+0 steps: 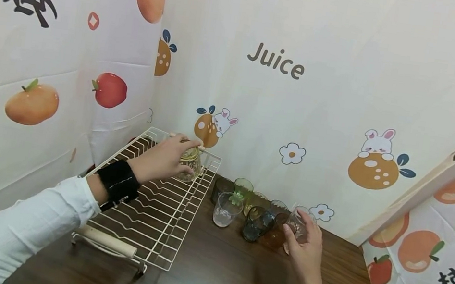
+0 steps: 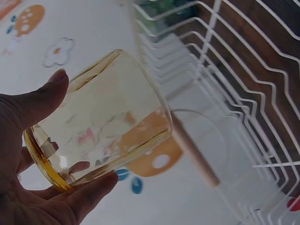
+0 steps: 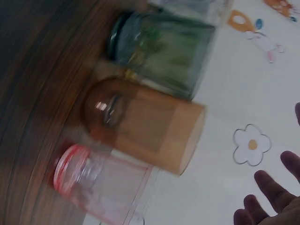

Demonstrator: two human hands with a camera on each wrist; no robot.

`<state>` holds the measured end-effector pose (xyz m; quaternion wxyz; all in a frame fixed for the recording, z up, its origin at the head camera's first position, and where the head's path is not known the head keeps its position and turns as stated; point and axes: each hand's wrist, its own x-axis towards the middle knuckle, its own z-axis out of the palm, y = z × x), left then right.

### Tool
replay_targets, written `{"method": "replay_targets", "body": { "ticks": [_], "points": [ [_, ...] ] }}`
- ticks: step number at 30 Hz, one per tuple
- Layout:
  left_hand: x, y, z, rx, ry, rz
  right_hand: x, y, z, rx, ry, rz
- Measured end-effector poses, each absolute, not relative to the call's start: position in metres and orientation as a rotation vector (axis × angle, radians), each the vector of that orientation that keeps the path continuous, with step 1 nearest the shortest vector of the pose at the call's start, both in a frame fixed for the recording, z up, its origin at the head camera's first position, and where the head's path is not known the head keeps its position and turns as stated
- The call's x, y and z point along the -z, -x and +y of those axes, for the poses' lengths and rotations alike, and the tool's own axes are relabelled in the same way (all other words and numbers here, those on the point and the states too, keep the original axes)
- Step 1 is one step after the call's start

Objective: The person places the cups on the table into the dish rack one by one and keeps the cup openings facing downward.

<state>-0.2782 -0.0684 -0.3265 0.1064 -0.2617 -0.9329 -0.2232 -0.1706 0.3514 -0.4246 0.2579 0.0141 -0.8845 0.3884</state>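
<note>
My left hand (image 1: pixel 184 153) grips a yellow-tinted glass (image 1: pixel 190 163) and holds it tilted just above the far end of a white wire rack (image 1: pixel 157 209). The left wrist view shows my thumb (image 2: pixel 47 93) and fingers wrapped round that glass (image 2: pixel 108 122), with the rack wires (image 2: pixel 243 93) behind it. My right hand (image 1: pixel 300 230) is at a clear glass with a pinkish base (image 1: pixel 298 220), at the right end of a cluster of glasses. In the right wrist view my fingers (image 3: pixel 269 187) are spread and apart from that pink-based glass (image 3: pixel 101 185).
Several tinted glasses stand by the back wall on the brown table (image 1: pixel 213 276): clear (image 1: pixel 226 210), green (image 1: pixel 242 189), blue-grey (image 1: pixel 255 223), amber (image 1: pixel 275 236). The rack has a wooden handle (image 1: pixel 109 241) at its near end. Printed cloth walls enclose the left, back and right.
</note>
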Motion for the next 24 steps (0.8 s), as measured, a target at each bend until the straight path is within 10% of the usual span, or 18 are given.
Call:
{"method": "replay_targets", "body": {
  "ticks": [24],
  "points": [
    [0.408,0.383,-0.055,0.666,0.725,-2.895,0.450,0.182,0.394,-0.655,0.321,-2.900]
  ]
}}
